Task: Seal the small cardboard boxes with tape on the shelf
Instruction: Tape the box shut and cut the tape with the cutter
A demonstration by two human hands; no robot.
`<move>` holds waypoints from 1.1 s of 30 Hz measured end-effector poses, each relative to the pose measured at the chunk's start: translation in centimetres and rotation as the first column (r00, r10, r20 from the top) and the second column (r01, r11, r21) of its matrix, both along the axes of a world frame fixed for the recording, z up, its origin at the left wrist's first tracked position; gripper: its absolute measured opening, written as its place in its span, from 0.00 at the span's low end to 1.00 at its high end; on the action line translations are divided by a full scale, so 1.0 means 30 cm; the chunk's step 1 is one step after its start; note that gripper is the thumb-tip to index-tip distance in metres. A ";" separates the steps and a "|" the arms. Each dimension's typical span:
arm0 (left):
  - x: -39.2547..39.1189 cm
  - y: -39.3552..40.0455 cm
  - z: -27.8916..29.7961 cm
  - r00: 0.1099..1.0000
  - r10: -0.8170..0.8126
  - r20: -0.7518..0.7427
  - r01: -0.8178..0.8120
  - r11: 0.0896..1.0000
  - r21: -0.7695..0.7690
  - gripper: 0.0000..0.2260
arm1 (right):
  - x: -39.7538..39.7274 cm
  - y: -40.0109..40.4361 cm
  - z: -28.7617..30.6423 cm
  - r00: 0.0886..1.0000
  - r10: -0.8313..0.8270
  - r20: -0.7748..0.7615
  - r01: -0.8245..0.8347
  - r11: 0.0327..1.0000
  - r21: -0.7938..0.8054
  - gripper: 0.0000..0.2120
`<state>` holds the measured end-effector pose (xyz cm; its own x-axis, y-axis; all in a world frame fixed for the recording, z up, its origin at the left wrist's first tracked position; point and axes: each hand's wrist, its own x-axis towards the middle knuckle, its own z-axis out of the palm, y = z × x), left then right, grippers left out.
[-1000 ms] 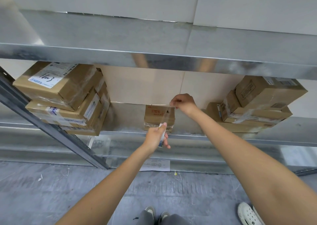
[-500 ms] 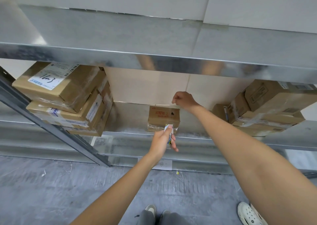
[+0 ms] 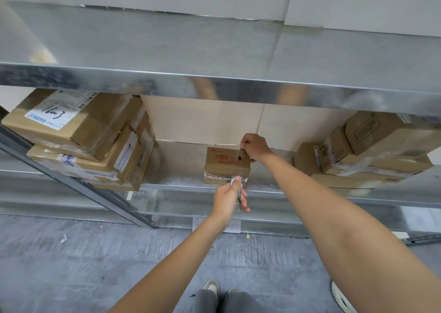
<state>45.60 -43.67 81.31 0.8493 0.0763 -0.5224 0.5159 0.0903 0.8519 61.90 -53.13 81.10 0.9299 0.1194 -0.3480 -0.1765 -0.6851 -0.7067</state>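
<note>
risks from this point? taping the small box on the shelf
1. The small box sits near the front edge of the shelf; a pull on the tape toward the person could likely drag it off.
2. The right hand pinches something at the box's top right corner, seemingly the tape end; if it slips, the strip may fold onto itself.
3. The left hand grips the tape roll below the shelf edge, so tape may snag there.

Your right hand sits on the small box's far top corner; your left hand is before its front. Stacked boxes lie left, more boxes right.
</note>
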 end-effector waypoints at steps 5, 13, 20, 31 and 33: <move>0.007 -0.003 -0.012 1.000 -0.012 -0.008 0.012 1.000 -0.023 0.18 | 0.007 -0.005 -0.019 0.996 -0.071 -0.056 0.075 0.996 0.056 0.10; 0.017 0.033 -0.046 0.996 -0.007 0.092 0.006 1.000 0.011 0.30 | 0.025 -0.022 -0.008 0.900 -0.247 -0.358 0.327 0.927 0.182 0.02; 0.061 0.096 -0.039 0.989 -0.132 0.064 0.131 0.991 0.029 0.26 | -0.033 -0.041 -0.035 0.766 -0.318 -0.559 0.536 0.796 0.281 0.10; 0.085 0.162 -0.017 0.967 -0.253 0.025 0.252 0.967 0.035 0.30 | -0.201 -0.007 -0.050 0.885 -0.431 0.176 0.408 0.900 0.154 0.12; 0.090 0.168 -0.018 0.966 -0.260 0.012 0.260 0.965 0.026 0.30 | -0.273 -0.031 -0.038 0.934 -0.178 0.309 0.152 0.983 0.108 0.17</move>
<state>48.29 -38.64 80.78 0.8492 -0.1354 -0.5104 0.5063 -0.0659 0.8598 53.70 -54.05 79.95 0.9991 -0.0295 -0.0290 -0.0409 -0.6034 -0.7964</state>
